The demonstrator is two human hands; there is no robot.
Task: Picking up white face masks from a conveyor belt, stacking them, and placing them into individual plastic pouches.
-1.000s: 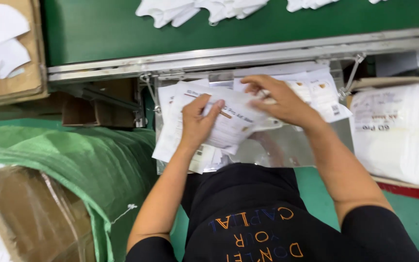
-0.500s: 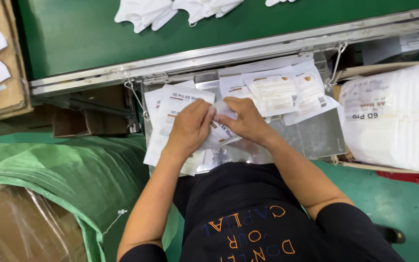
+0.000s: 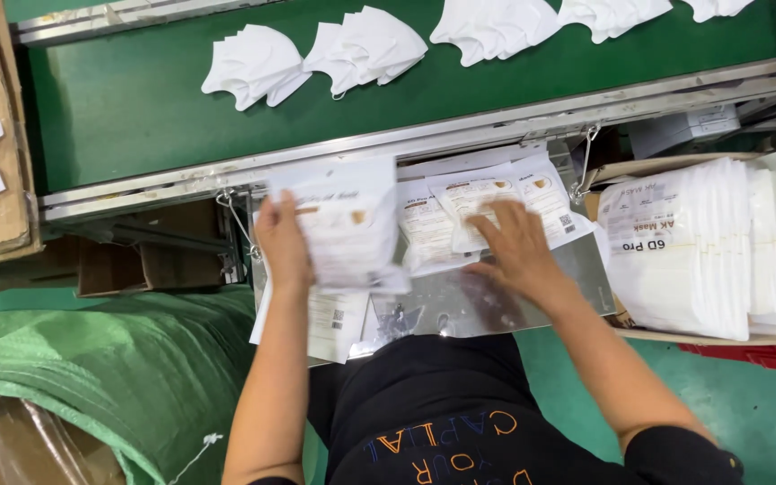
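Green sack (image 3: 92, 359): we note it lying far left, below the belt.
Left hand (image 3: 282, 244): we find it closed around a stack of packets (image 3: 348, 224), lifted above the steel tray (image 3: 532, 301).
Right hand (image 3: 515, 249): fingers spread flat, pressing a packet (image 3: 473, 202) on the tray.
White masks (image 3: 316, 54): on the green conveyor (image 3: 136, 108).
Packet bundle (image 3: 702, 242): boxed, far right.

Packets (image 3: 487, 202) lie on a tray (image 3: 532, 301) hung below the belt (image 3: 136, 99), which carries masks (image 3: 365, 45). A stack of packets (image 3: 711, 242) sits to the tray's right, and a sack (image 3: 92, 368) to its left.
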